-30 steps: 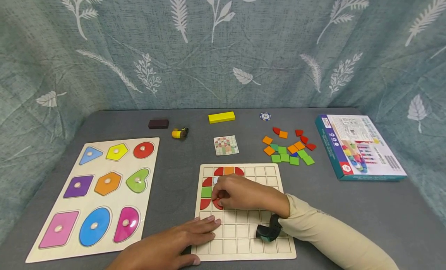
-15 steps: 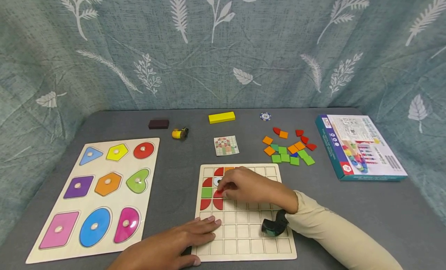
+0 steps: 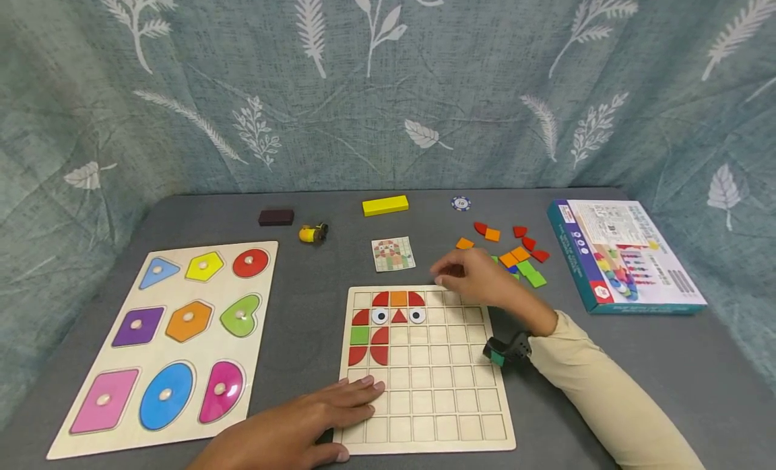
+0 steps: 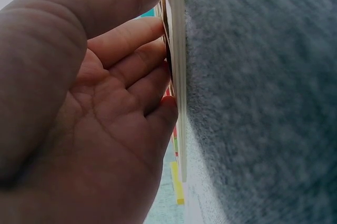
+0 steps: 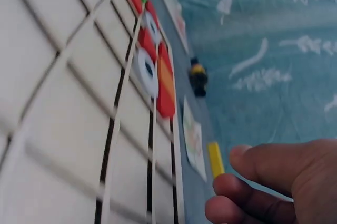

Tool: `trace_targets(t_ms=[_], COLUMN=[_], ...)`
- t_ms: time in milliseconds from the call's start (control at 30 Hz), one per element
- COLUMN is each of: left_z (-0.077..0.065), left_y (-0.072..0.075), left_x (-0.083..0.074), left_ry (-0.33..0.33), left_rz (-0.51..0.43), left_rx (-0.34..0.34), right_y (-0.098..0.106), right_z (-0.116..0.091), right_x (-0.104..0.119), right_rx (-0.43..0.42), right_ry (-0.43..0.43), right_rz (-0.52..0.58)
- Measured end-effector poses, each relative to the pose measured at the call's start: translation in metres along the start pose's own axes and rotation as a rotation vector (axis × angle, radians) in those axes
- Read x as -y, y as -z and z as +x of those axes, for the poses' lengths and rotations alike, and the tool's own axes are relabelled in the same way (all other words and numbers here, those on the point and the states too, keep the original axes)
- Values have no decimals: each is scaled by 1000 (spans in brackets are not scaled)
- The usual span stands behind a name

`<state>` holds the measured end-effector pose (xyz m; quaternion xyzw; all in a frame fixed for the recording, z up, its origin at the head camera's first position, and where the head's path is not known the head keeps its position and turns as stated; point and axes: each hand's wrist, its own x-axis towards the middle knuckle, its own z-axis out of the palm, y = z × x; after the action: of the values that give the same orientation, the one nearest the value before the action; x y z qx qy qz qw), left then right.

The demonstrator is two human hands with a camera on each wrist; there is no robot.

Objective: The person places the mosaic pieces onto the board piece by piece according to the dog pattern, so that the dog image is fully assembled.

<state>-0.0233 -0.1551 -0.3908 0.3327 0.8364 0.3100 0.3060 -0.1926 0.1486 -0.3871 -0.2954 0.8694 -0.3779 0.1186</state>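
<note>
A wooden grid board (image 3: 439, 397) lies flat on the grey table, its upper left squares filled with red quarter-round tiles (image 3: 379, 355), one orange square (image 3: 398, 298), one green square (image 3: 360, 335), a small red triangle (image 3: 399, 316) and two round eye tiles (image 3: 417, 315). My left hand (image 3: 303, 423) rests with straight fingers over the board's lower left edge; in the left wrist view the fingertips (image 4: 168, 103) are at that edge. Above the board's far right edge hovers my right hand (image 3: 479, 276), thumb and loosely bent fingers apart and nothing between them. It hides part of the loose tiles.
Loose red, orange and green tiles (image 3: 531, 273) lie beyond the board, next to a pattern card (image 3: 393, 254). A cardboard box (image 3: 630, 254) stands right, a knobbed shape puzzle (image 3: 145, 342) left. Behind are a yellow block (image 3: 385, 205), dark block (image 3: 275, 217), toy figure (image 3: 312, 233) and chip (image 3: 461, 203).
My right hand has let go of a red quarter-round tile, which lies in the grid, and has moved right and away toward the loose tiles. The left hand has stayed put.
</note>
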Motion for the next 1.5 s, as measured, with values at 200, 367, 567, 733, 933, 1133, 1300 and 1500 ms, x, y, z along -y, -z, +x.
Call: trace_targets(t_ms=[200, 367, 567, 733, 933, 1133, 1300, 1500], left_z=[-2, -2, -2, -1, 0, 0, -1, -2], left_y=[0, 0, -1, -2, -2, -2, -2, -2], left_x=[1, 0, -1, -2, -1, 0, -1, -1], left_ry=[-15, -3, 1, 0, -6, -24, -29, -31], left_rz=[4, -4, 4, -5, -14, 4, 10, 33], left_rx=[-9, -9, -8, -7, -10, -12, -18, -15], right_y=[12, 17, 19, 18, 13, 12, 12, 10], right_z=[-2, -5, -2, 3, 7, 8, 9, 9], right_x=[-17, -25, -28, -29, -28, -27, -26, -25], right_rx=[-101, -187, -229, -198, -169, -147, -137, -143], right_ry=[-85, -146, -180, -210, -195, -194, -136, -79], right_rz=[-24, -98, -159, -179, -195, -232, -320, -367])
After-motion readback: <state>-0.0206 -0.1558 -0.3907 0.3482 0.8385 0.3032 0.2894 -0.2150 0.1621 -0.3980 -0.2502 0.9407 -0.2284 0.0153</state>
